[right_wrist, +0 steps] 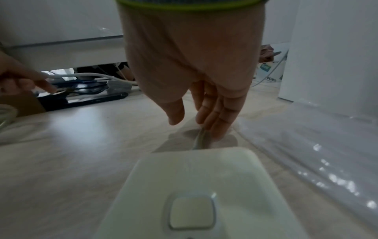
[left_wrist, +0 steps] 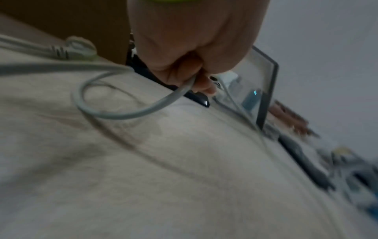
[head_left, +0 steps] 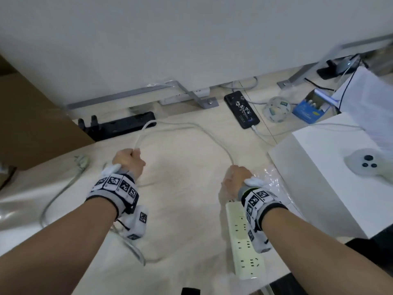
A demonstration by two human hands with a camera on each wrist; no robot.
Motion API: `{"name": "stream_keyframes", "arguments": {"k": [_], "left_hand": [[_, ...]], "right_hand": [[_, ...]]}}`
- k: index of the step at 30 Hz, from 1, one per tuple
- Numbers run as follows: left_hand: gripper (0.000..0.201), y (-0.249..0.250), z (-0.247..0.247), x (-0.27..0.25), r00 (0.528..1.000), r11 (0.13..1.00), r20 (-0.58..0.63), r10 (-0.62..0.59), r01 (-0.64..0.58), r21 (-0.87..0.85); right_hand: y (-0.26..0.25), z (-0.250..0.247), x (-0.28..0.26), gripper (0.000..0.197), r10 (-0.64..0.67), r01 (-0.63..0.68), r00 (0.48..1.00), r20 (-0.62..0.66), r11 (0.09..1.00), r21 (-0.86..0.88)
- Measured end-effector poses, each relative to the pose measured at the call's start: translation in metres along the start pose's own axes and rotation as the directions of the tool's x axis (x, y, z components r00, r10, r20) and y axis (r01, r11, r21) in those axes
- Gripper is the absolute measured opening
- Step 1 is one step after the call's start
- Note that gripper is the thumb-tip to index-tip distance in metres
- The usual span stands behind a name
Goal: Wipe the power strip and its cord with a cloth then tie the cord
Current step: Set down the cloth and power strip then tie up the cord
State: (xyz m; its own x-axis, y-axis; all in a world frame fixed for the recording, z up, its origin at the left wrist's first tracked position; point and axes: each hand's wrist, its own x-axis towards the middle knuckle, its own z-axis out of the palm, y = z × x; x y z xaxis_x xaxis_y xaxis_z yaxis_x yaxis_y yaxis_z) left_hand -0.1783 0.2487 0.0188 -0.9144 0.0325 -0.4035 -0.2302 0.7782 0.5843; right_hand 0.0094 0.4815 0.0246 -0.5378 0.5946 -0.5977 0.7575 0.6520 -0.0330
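Left hand: the left hand [head_left: 128, 161] is fisted around the cord [head_left: 191, 126], lifting a loop of it off the floor [head_left: 180, 188].
Right hand: the right hand [head_left: 235, 180] reaches down with straight fingers [right_wrist: 216, 113], fingertips pressing the cord just beyond the strip's far end.
Power strip: the power strip [head_left: 244, 241] lies flat on the floor, near right, under the right wrist.
Cord: it arcs far between both hands.
Plug: the plug [head_left: 81, 161] lies left of the left hand.
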Motion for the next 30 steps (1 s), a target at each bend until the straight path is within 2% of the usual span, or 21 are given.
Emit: {"name": "stream_keyframes", "arguments": {"k": [2, 3, 4, 6, 7, 9, 11, 13, 16, 22, 25, 30], "left_hand": [[0.029, 0.011, -0.003, 0.004, 0.999, 0.977, -0.051, -0.011, 0.0, -0.215], [0.028, 0.015, 0.002, 0.004, 0.999, 0.973, -0.037, 0.018, -0.026, -0.231], [0.026, 0.019, 0.009, 0.004, 0.997, 0.982, 0.019, 0.071, -0.067, -0.176], [0.023, 0.028, 0.023, -0.004, 0.969, 0.98, 0.207, 0.138, -0.164, 0.115], [0.029, 0.032, 0.03, -0.009, 0.953, 0.946, 0.27, 0.136, -0.206, 0.252], [0.046, 0.034, 0.042, -0.014, 0.934, 0.883, 0.333, 0.133, -0.264, 0.388], [0.061, 0.03, 0.045, -0.017, 0.94, 0.861, 0.321, 0.115, -0.255, 0.441], [0.066, 0.026, 0.048, -0.017, 0.952, 0.845, 0.282, 0.123, -0.249, 0.473], [0.067, 0.022, 0.045, -0.018, 0.97, 0.838, 0.198, 0.138, -0.221, 0.499], [0.076, 0.016, 0.039, -0.013, 0.969, 0.778, 0.206, 0.138, -0.235, 0.583], [0.076, 0.023, 0.034, -0.019, 0.969, 0.766, 0.199, 0.144, -0.237, 0.598], [0.076, 0.032, 0.034, -0.028, 0.969, 0.802, 0.203, 0.142, -0.233, 0.55]], "right_hand": [[-0.001, 0.001, -0.003, 0.032, -0.051, 0.05, 0.999, 0.016, 0.995, 0.086], [0.001, 0.001, -0.004, 0.03, -0.069, 0.068, 0.998, 0.004, 0.988, 0.14], [0.004, -0.002, -0.006, 0.028, -0.076, 0.078, 0.997, -0.018, 0.979, 0.19], [0.013, -0.007, -0.008, 0.024, -0.045, 0.052, 0.998, -0.039, 0.973, 0.226], [0.02, -0.011, -0.007, 0.024, -0.011, 0.024, 0.998, -0.061, 0.975, 0.22], [0.039, -0.017, -0.005, 0.027, 0.066, -0.039, 0.99, -0.121, 0.977, 0.208], [0.058, -0.02, -0.003, 0.028, 0.139, -0.114, 0.982, -0.13, 0.976, 0.187], [0.074, -0.017, -0.002, 0.027, 0.2, -0.185, 0.975, -0.095, 0.972, 0.145], [0.085, -0.005, -0.004, 0.026, 0.166, -0.168, 0.986, 0.027, 0.982, 0.083], [0.09, 0.006, -0.001, 0.018, 0.145, -0.154, 0.986, 0.086, 0.982, 0.11], [0.087, -0.001, 0.003, 0.019, 0.148, -0.152, 0.988, 0.05, 0.984, 0.091], [0.081, -0.016, 0.011, 0.028, 0.087, -0.076, 0.994, -0.07, 0.986, 0.151]]}}
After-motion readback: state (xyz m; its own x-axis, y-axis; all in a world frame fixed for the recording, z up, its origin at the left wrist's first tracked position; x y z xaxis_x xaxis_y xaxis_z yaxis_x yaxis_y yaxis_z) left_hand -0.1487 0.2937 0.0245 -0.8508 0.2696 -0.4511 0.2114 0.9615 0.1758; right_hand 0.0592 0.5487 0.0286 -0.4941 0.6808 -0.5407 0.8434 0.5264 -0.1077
